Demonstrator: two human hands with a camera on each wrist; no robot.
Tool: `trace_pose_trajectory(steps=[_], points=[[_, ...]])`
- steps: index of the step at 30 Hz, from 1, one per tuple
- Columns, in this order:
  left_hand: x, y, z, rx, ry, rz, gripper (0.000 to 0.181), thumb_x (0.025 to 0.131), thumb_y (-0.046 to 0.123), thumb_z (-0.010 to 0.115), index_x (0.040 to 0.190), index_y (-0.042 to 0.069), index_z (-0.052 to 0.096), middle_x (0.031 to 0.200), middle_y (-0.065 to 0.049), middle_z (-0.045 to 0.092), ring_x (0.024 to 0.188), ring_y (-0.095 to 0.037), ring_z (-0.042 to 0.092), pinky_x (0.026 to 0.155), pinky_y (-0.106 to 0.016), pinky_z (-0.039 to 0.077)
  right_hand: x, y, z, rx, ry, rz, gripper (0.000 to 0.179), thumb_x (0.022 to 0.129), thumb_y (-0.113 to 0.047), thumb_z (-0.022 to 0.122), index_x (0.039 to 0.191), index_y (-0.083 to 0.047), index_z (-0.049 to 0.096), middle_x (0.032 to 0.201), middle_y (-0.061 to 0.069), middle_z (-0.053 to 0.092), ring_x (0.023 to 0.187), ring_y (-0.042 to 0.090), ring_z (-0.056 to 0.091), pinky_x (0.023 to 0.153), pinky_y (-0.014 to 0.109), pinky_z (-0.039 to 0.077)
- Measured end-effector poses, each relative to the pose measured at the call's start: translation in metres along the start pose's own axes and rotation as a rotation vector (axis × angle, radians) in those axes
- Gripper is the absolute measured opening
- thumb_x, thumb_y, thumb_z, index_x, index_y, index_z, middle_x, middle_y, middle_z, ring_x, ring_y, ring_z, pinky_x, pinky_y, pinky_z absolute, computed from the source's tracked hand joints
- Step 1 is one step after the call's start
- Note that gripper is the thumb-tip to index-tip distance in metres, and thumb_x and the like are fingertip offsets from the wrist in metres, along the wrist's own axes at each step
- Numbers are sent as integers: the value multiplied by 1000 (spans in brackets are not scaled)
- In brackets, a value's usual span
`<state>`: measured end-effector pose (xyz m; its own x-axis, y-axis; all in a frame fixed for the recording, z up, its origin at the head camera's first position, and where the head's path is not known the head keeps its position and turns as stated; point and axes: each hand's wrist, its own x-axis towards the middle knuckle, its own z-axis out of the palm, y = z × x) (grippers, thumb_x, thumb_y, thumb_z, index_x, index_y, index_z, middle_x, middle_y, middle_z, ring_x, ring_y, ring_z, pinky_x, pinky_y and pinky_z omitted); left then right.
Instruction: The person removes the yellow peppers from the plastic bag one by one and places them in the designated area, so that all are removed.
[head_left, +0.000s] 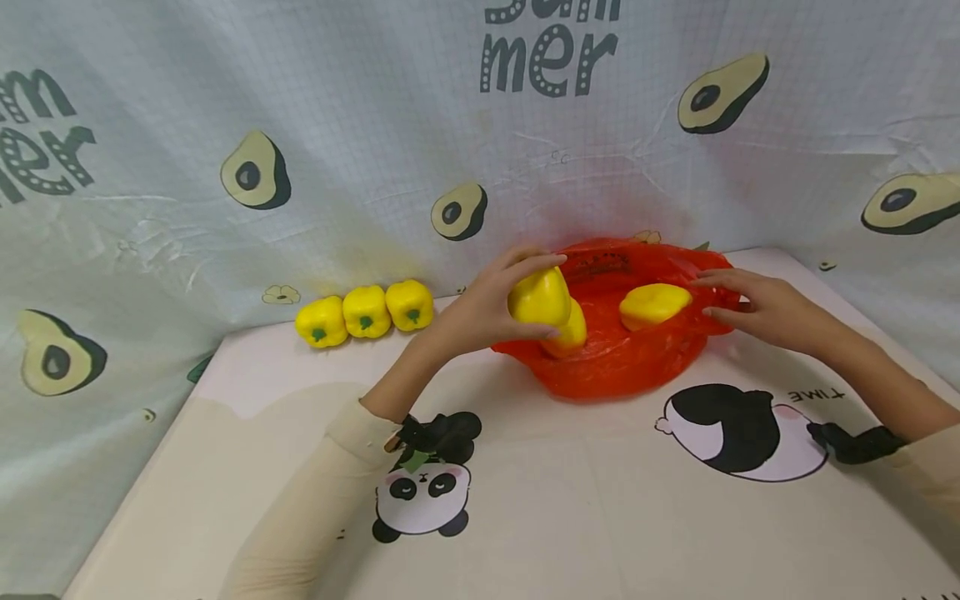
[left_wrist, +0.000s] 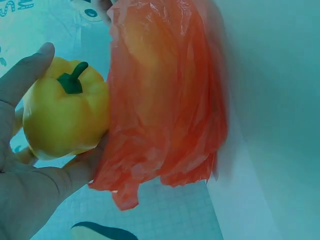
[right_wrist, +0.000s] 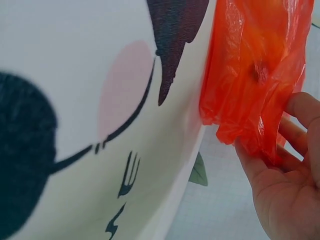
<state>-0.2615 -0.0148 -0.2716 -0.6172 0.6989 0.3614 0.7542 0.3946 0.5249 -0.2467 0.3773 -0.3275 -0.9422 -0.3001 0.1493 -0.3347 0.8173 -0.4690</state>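
My left hand (head_left: 483, 307) grips a yellow bell pepper (head_left: 537, 298) over the left rim of an open red plastic bag (head_left: 611, 375). In the left wrist view this bell pepper (left_wrist: 65, 117) shows its green stem, with thumb and fingers around its sides. Inside the bag lie a yellow pepper (head_left: 656, 305) toward the right and another yellow pepper (head_left: 574, 332) just beneath the held one, partly hidden. At the bag's right edge, my right hand (head_left: 776, 312) holds the thin rim between thumb and fingers; the right wrist view shows the red plastic (right_wrist: 250, 90) between them.
Three yellow bell peppers (head_left: 367, 312) stand in a row at the table's back left, stems facing forward. A pale cloth with panda prints (head_left: 585, 492) covers the table (head_left: 525, 550). Behind it hangs a light curtain (head_left: 360, 125) with avocado prints, close to the bag and the row.
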Motion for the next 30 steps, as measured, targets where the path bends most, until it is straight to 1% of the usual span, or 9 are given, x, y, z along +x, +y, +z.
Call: trace_pose_trajectory(steps=[6,10,12,15,17,20,25,28,30], points=[[-15,0,-12,6,-23,-18,78,83,20,85,152,19,48,154,-2,38,134,-21,43,108,-39,46,-1,1,1,11,5,-4,50,97,-12,69,143,-4,54,144,27,49,126,49,47,88,59,56],[-32,-1,-19,-4,-43,-47,80,82,14,83,153,19,46,156,-4,36,137,-23,40,107,-42,48,-2,2,4,19,4,-9,50,97,-12,69,143,-3,53,145,28,49,128,51,45,88,60,55],[-41,-3,-22,-1,-41,-49,81,81,11,83,153,18,46,157,-5,35,138,-23,40,106,-42,49,-2,3,4,16,8,-20,50,97,-12,69,143,-3,54,144,27,50,127,51,46,89,62,55],[-54,-6,-26,28,-29,-50,82,79,10,84,152,17,46,158,-8,35,137,-25,42,105,-43,50,-3,5,3,5,11,-25,49,97,-13,69,143,-3,54,143,28,50,126,51,46,89,62,54],[-61,-8,-25,51,-26,-60,82,79,10,84,152,16,47,157,-9,37,136,-26,43,105,-43,50,-5,7,3,1,14,-26,49,97,-13,69,143,-3,54,143,28,50,126,51,46,89,63,54],[-72,-10,-22,72,-22,-102,85,78,12,86,153,15,45,157,-8,38,136,-27,44,105,-45,50,-7,8,3,-9,21,-32,49,97,-13,69,143,-4,54,143,28,51,125,51,47,88,62,55],[-87,-13,-23,42,8,-196,94,76,14,89,154,13,37,149,-5,46,126,-25,50,102,-44,52,-6,8,3,-11,26,-49,48,97,-12,69,142,-4,55,142,26,52,123,49,49,87,61,56],[-93,-15,-25,24,31,-219,96,75,15,91,153,15,36,145,-4,49,123,-24,51,100,-43,53,-5,8,2,-7,19,-41,48,97,-12,69,142,-5,55,143,27,51,124,49,49,86,59,57],[-97,-16,-26,35,46,-219,95,74,14,91,152,15,37,146,-4,47,125,-24,49,101,-44,52,-5,9,2,-2,9,-29,49,97,-13,68,143,-4,54,144,27,50,124,50,48,86,59,57]])
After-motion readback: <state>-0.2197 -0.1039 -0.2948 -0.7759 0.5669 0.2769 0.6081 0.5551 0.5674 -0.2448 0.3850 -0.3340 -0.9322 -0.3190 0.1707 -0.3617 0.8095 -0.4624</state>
